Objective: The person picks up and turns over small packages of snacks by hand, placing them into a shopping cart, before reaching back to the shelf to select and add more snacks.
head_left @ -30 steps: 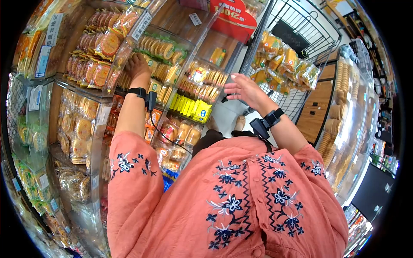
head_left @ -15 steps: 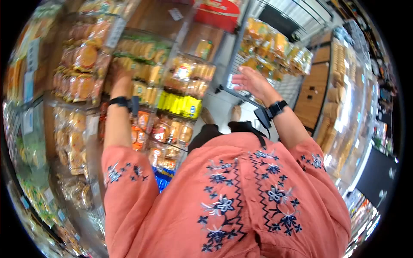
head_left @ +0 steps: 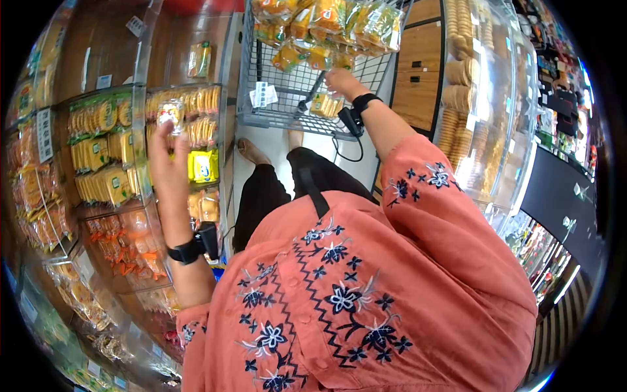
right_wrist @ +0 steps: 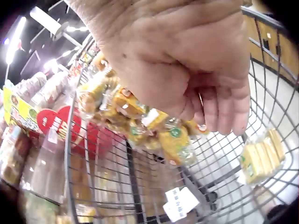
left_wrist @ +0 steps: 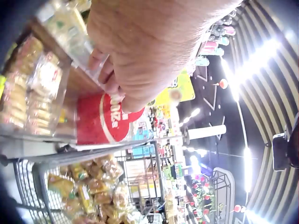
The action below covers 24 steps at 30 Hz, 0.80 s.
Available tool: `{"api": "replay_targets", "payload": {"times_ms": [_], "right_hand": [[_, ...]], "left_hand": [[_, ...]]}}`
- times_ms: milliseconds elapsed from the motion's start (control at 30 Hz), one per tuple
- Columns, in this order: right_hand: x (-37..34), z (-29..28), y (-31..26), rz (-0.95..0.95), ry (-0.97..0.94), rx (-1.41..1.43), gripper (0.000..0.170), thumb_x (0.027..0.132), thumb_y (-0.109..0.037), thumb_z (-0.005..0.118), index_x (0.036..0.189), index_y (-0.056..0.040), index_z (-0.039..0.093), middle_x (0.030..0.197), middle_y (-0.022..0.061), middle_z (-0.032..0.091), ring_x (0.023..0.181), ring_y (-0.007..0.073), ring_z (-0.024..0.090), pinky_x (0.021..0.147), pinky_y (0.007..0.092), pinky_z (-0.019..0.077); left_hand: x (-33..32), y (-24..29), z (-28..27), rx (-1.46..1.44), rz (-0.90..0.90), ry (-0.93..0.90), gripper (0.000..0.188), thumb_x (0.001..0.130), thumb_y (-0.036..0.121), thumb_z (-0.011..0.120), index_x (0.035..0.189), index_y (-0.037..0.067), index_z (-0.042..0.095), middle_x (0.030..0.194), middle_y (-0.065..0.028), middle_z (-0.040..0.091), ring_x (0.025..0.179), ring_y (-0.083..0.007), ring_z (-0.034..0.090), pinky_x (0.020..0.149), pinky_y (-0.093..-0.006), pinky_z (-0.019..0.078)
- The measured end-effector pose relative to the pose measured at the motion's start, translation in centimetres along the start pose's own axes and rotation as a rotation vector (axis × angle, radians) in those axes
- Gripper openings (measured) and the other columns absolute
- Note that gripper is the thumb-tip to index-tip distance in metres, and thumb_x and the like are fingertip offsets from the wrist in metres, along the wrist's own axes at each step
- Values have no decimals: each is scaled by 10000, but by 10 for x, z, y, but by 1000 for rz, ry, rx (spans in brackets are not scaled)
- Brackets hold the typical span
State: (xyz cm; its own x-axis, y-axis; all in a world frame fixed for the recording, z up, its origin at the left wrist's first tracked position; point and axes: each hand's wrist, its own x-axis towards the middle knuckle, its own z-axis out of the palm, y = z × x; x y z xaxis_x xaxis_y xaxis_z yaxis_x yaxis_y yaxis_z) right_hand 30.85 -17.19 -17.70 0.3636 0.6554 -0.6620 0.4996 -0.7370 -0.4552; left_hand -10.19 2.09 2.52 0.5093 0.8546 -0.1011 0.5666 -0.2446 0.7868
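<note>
My right hand [head_left: 345,81] hangs over the wire shopping cart [head_left: 281,121], its fingers loosely bent and holding nothing. Below it, a clear pack of yellow biscuits [head_left: 326,104] lies in the basket; the same biscuit pack [right_wrist: 262,156] appears at the right of the right wrist view. Several yellow bagged snacks [head_left: 326,19] are heaped at the cart's far end, close to the right hand. My left hand [head_left: 168,163], blurred, is in front of the shelf of packaged biscuits [head_left: 101,153]. No item shows in its loosely extended fingers.
Clear-walled bins of wrapped biscuits fill the left side, with yellow packets [head_left: 203,166] beside the left hand. A white label [head_left: 263,95] hangs on the cart. To the right stand a wooden cabinet [head_left: 418,72] and a clear case of stacked round biscuits [head_left: 460,85].
The view has swung rightward towards the cart. My left hand has come out from the biscuit bins, and my right hand has moved from beside the cart to over its basket.
</note>
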Motion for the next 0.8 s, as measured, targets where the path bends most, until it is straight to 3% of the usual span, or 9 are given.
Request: {"api": "replay_targets", "payload": {"times_ms": [67, 100, 133, 300, 400, 433, 567, 800], "right_hand": [[24, 15, 38, -275, -87, -786, 186, 918, -133, 529, 955, -45, 689, 1027, 130, 685, 940, 309, 670, 784, 413, 559], [24, 21, 36, -50, -51, -498, 224, 898, -136, 500, 946, -31, 691, 1078, 174, 682, 972, 354, 654, 837, 424, 536], [31, 34, 52, -92, -16, -528, 263, 915, -148, 459, 931, -35, 695, 1074, 171, 693, 1001, 362, 646, 883, 444, 515], [36, 47, 60, 42, -45, -286, 370, 895, -190, 479, 1157, -5, 664, 1246, 208, 642, 1151, 365, 610, 973, 438, 485], [42, 50, 65, 20, -88, -267, 402, 886, -185, 479, 1208, -2, 636, 1287, 206, 620, 1176, 353, 601, 993, 426, 476], [41, 53, 68, -10, -78, -260, 348, 928, -148, 433, 1180, -5, 626, 1251, 224, 628, 1161, 392, 590, 982, 463, 466], [61, 61, 77, -30, -198, -376, 319, 914, -164, 450, 1068, -2, 678, 1176, 232, 659, 1075, 403, 627, 921, 461, 497], [58, 60, 64, 56, -166, -294, 299, 884, -170, 528, 1113, -88, 701, 1198, 150, 677, 1134, 378, 628, 947, 468, 516]], "left_hand": [[-7, 18, 33, -4, -23, -89, 404, 982, 196, 624, 1325, -2, 544, 1310, -142, 604, 1186, -221, 571, 1002, -345, 440], [-11, 25, 49, -66, -53, -100, 396, 980, 174, 620, 1322, -10, 540, 1295, -140, 612, 1174, -222, 578, 994, -343, 444], [-12, 25, 63, -118, -39, -105, 397, 955, 167, 643, 1290, -27, 552, 1238, -188, 625, 1165, -273, 599, 999, -368, 456], [-12, 45, 102, -195, -201, -167, 369, 973, 142, 613, 1284, -43, 540, 1216, -190, 632, 1175, -263, 603, 1017, -372, 454], [-10, 37, 120, -198, -211, -143, 373, 974, 140, 614, 1289, -42, 531, 1222, -189, 629, 1171, -259, 606, 1023, -367, 454], [-10, 35, 125, -208, -224, -146, 374, 973, 139, 616, 1291, -40, 530, 1225, -190, 627, 1169, -260, 606, 1023, -366, 454], [-7, 32, 140, -207, -250, -164, 382, 970, 134, 621, 1298, -37, 524, 1235, -194, 617, 1164, -268, 605, 1021, -362, 457], [-6, 27, 158, -167, -249, -213, 377, 985, 154, 606, 1313, -14, 525, 1241, -174, 628, 1136, -224, 607, 985, -340, 474]]}}
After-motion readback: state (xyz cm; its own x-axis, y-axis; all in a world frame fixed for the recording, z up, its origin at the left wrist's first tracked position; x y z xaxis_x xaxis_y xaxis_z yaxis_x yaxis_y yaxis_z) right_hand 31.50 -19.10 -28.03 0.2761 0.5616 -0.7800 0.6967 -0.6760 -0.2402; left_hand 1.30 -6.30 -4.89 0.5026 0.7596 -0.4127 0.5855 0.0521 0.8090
